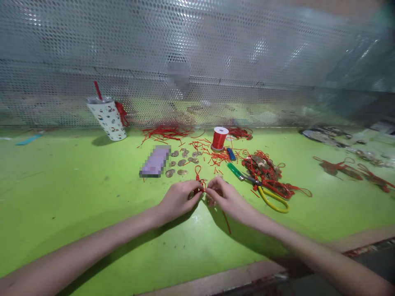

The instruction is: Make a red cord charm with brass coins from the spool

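My left hand (180,198) is closed in a pinch on a red knotted cord (198,174), whose loop sticks up above the fingertips. Close against it, my right hand (224,195) pinches the same cord between thumb and finger. A loose red end hangs below the right hand. Just beyond the hands lie several brass-coloured coins (182,163). Right of them rest a green lighter (235,171) and scissors (273,199) with yellow handles, beside a pile of coins tied with red cord (262,166).
A spool of red cord (219,139) stands at the back among red scraps (168,132). Left of the coins lies a blurred purple phone (156,161). A white patterned tumbler (108,119) with a straw stands near the perforated metal screen (148,53). More corded coins (342,167) lie far right.
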Demonstrator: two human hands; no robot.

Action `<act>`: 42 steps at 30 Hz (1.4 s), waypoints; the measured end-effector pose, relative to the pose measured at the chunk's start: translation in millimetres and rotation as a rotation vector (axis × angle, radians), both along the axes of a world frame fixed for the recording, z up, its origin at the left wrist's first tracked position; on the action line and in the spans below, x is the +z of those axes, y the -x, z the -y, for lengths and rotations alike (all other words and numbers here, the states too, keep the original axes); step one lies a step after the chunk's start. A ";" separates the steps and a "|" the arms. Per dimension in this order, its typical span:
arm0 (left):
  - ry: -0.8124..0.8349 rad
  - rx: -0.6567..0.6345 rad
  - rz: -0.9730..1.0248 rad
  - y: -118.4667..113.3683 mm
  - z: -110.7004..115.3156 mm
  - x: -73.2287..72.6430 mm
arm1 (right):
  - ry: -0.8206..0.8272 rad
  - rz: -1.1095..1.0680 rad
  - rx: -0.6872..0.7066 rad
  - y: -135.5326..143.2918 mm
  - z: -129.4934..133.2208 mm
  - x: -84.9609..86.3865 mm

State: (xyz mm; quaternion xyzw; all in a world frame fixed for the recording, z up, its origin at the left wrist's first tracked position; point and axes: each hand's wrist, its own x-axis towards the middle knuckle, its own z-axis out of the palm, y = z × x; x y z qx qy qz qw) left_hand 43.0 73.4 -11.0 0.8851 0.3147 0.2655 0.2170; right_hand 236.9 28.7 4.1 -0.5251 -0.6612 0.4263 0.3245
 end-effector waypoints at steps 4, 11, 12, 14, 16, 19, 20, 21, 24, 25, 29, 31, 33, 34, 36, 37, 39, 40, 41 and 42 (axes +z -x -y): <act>-0.102 -0.028 -0.024 1.1 1.1 -1.1 | 0.430 -0.226 0.081 -7.9 -13.9 6.4; -0.116 -0.009 -0.040 4.7 2.7 -4.7 | 0.534 -0.125 0.297 -10.1 -32.6 5.4; -0.098 0.005 -0.023 5.1 2.9 -5.1 | 0.525 -0.142 0.299 -9.3 -33.0 3.4; -0.039 0.031 0.019 5.3 3.6 -5.2 | 0.494 -0.188 0.268 -7.9 -32.5 -1.7; 0.030 0.039 0.051 5.0 4.3 -4.2 | 0.461 -0.229 0.221 -6.8 -31.2 -6.7; 0.095 0.037 0.068 4.6 5.8 -1.8 | 0.420 -0.236 0.181 -5.2 -29.1 -10.3; 0.104 0.040 0.070 4.6 6.4 -1.0 | 0.408 -0.230 0.175 -4.8 -28.5 -10.2; 0.111 0.043 0.071 4.8 7.0 -0.5 | 0.398 -0.223 0.171 -4.5 -27.9 -9.4; 0.124 0.045 0.072 5.4 8.6 -0.2 | 0.385 -0.202 0.165 -4.9 -26.2 -5.2; 0.128 0.044 0.071 5.5 9.0 -0.5 | 0.390 -0.202 0.161 -5.5 -25.7 -3.7; 0.127 0.039 0.057 5.3 9.9 -2.5 | 0.387 -0.200 0.169 -6.9 -24.5 -2.1; 0.117 0.035 0.049 5.2 10.7 -3.4 | 0.334 -0.168 0.176 -5.7 -24.6 -4.4; 0.100 0.030 0.037 5.2 11.9 -3.9 | 0.265 -0.130 0.158 -3.2 -24.8 -7.3; 0.089 0.027 0.030 5.3 12.5 -4.0 | 0.235 -0.116 0.144 -1.7 -24.9 -8.4; 0.066 0.032 0.019 5.4 13.5 -3.4 | 0.207 -0.102 0.113 0.7 -24.6 -9.0; 0.056 0.045 0.020 5.4 13.6 -2.7 | 0.212 -0.099 0.098 1.5 -24.2 -8.6; 0.047 0.096 0.042 5.7 13.3 -0.5 | 0.241 -0.092 0.065 2.2 -23.2 -6.9; 0.043 0.132 0.065 5.9 13.0 1.0 | 0.258 -0.091 0.047 2.2 -22.6 -6.2; 0.034 0.173 0.096 6.2 12.8 2.5 | 0.270 -0.094 0.030 2.1 -22.2 -5.7; 0.016 0.206 0.130 6.4 12.8 4.0 | 0.275 -0.099 0.018 1.9 -21.9 -5.7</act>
